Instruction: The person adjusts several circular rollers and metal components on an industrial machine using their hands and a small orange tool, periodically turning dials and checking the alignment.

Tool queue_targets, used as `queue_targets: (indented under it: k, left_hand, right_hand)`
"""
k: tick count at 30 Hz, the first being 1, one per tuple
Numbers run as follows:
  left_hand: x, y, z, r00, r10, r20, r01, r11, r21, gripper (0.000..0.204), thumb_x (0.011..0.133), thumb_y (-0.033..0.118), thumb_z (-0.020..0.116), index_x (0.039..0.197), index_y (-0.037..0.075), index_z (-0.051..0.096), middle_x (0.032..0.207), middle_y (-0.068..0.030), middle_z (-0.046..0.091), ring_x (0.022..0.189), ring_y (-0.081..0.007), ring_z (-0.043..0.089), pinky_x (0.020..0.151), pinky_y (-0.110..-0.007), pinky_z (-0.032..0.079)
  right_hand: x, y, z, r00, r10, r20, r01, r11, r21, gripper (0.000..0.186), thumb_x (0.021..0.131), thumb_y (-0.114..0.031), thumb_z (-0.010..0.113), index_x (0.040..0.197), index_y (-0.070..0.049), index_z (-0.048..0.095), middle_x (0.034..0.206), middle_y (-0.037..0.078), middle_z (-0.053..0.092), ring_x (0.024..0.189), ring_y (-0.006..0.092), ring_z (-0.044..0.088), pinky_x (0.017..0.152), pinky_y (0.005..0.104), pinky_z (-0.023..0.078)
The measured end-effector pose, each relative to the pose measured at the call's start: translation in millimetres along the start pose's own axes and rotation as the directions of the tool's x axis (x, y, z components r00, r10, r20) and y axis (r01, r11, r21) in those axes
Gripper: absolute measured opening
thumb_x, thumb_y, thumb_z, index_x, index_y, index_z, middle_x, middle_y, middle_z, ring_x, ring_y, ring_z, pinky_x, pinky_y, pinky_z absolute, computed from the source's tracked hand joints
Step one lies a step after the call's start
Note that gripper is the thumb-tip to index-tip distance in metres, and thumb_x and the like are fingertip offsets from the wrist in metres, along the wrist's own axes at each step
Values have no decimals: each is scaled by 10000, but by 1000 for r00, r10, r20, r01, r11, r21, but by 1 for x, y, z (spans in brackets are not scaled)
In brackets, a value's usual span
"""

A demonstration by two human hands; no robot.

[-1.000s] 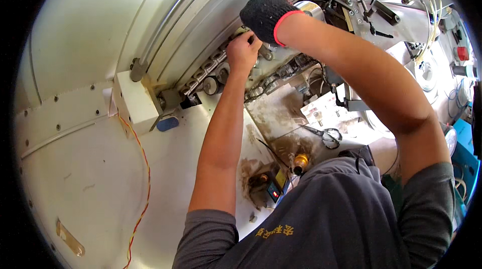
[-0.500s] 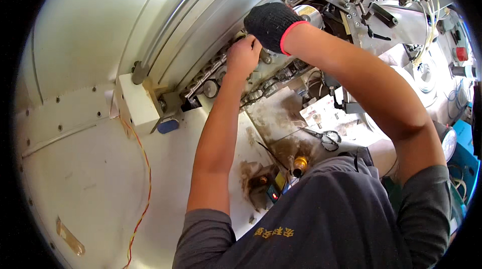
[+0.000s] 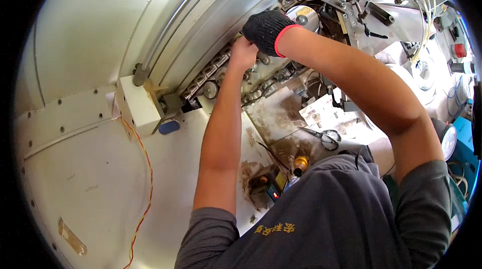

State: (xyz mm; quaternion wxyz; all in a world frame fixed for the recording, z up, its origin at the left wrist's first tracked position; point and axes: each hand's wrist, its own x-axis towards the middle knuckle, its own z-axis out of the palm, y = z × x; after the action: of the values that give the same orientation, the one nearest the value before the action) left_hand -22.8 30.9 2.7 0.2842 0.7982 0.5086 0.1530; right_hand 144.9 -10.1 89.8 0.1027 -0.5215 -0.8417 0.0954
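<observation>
My bare left hand (image 3: 243,53) is at the row of metal chain blocks (image 3: 208,71) running along the foot of the machine's grey wall. Its fingers are curled in, their tips hidden behind the other hand. My right hand (image 3: 265,31) wears a black knit glove with a red cuff. It is bent over and pressed close against the left, back upward, fingers closed and hidden. What the two hands grip between them cannot be made out. Just right of the glove sits a shiny round metal disc (image 3: 304,17). A small round wheel (image 3: 210,89) is left of my left forearm.
Black-handled scissors (image 3: 329,140) lie on the stained machine bed. Near my body are a yellow-topped fitting (image 3: 300,163) and a small box with a lit display (image 3: 274,192). A white block (image 3: 139,104) and a red-yellow twisted wire (image 3: 149,178) are at left. Metal brackets (image 3: 379,14) crowd the right.
My left hand has moved slightly up and in against the glove, now more covered by it. The gloved hand has shifted a little left and down. The view has shifted slightly.
</observation>
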Motion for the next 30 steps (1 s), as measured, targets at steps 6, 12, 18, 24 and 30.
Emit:
queue_targets:
  k: [6, 12, 18, 24, 30]
  left_hand:
    - [4, -31, -4, 978, 207, 38, -207, 978, 7, 373, 874, 363, 610, 1074, 53, 669, 971, -238, 682, 943, -431, 643, 809, -472, 513]
    - [-17, 3, -2, 994, 3, -108, 41, 915, 401, 314, 808, 369, 674, 1012, 133, 698, 822, -197, 690, 809, -425, 663, 750, -528, 513]
    - [-18, 0, -1, 984, -26, -175, 117, 836, 537, 242, 785, 363, 697, 924, 166, 712, 757, -180, 689, 743, -408, 670, 688, -530, 515]
    - [-17, 0, -2, 950, 185, -250, -131, 967, 217, 225, 821, 347, 651, 861, 133, 706, 756, -170, 675, 734, -407, 652, 668, -502, 510]
    - [-14, -6, -1, 964, 161, -212, -78, 932, 355, 288, 830, 389, 637, 807, 110, 703, 741, -168, 664, 695, -392, 640, 631, -474, 510]
  right_hand:
    - [-2, -9, 12, 999, 36, -19, -34, 998, 59, 140, 740, -138, 679, 856, -77, 728, 901, 182, 709, 850, 363, 709, 725, 463, 568]
    - [0, -2, 16, 993, 112, -37, -107, 989, 103, 184, 740, -201, 700, 871, -77, 737, 882, 181, 709, 848, 360, 708, 729, 472, 566]
    - [-3, -4, -8, 992, 100, -73, -92, 989, 112, 225, 743, -248, 727, 871, -63, 737, 877, 185, 707, 841, 367, 711, 720, 470, 567]
    - [-10, -6, 11, 986, 110, -129, -97, 990, 103, 179, 749, -197, 686, 845, -56, 743, 865, 188, 711, 829, 366, 711, 706, 464, 566]
    - [-11, 3, 4, 985, 172, -6, -168, 972, 163, 166, 752, -182, 670, 847, -67, 742, 890, 187, 713, 833, 367, 710, 713, 460, 566]
